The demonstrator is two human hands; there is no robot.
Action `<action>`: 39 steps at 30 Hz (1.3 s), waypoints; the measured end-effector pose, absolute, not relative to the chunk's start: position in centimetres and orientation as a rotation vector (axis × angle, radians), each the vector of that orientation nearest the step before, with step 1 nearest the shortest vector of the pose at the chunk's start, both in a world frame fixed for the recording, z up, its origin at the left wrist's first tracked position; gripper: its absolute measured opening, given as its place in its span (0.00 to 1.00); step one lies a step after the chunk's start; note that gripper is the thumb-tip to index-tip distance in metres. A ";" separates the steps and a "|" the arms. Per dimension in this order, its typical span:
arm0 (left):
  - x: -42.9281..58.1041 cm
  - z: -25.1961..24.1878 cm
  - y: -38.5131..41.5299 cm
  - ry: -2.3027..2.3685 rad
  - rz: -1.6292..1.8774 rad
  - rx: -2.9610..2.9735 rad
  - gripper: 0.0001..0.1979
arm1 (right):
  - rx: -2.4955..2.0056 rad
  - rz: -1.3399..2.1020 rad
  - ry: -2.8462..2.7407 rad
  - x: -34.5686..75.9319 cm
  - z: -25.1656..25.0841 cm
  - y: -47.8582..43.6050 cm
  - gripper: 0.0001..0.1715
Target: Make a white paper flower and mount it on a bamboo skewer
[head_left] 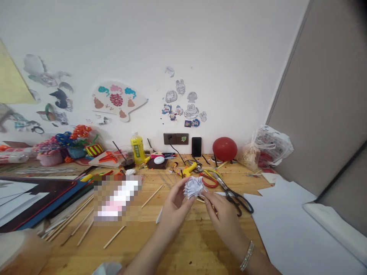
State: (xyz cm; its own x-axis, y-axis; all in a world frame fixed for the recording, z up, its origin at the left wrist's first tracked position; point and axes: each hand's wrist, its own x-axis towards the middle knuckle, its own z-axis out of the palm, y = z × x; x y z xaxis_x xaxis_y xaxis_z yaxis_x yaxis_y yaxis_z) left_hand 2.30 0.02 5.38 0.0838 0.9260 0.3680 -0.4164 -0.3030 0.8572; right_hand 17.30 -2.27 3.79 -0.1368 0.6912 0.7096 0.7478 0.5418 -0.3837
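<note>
A white paper flower (194, 187) with layered, curled petals is held up over the wooden table. My left hand (176, 202) curves around its left and lower side, thumb and fingers against the petals. On the other side my right hand (219, 206) pinches the flower's right edge between thumb and fingers. Whatever lies beneath the flower is hidden by the hands. Just past the hands lies a yellow glue gun (189, 169). Black-handled scissors (237, 196) rest right of my right hand, beside red-handled scissors (210, 179).
White paper sheets (286, 214) cover the table's right side. Thin wooden sticks (114, 236) lie at the left. Along the wall stand a yellow drink bottle (138, 149), a phone (196, 147), a red balloon (224, 149) and potted craft flowers (76, 143). A blurred patch hides something at the left.
</note>
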 end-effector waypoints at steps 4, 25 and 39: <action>2.2 5.9 0.0 0.630 1.518 1.181 0.18 | -1.163 -0.004 -1.827 17.2 3.9 -2.4 0.16; 0.2 5.5 2.6 0.898 1.622 0.960 0.24 | -1.186 -0.654 -1.702 18.4 5.6 -3.0 0.13; -3.9 6.4 4.8 0.962 1.768 1.079 0.25 | -1.369 0.124 -1.787 19.3 0.2 1.3 0.16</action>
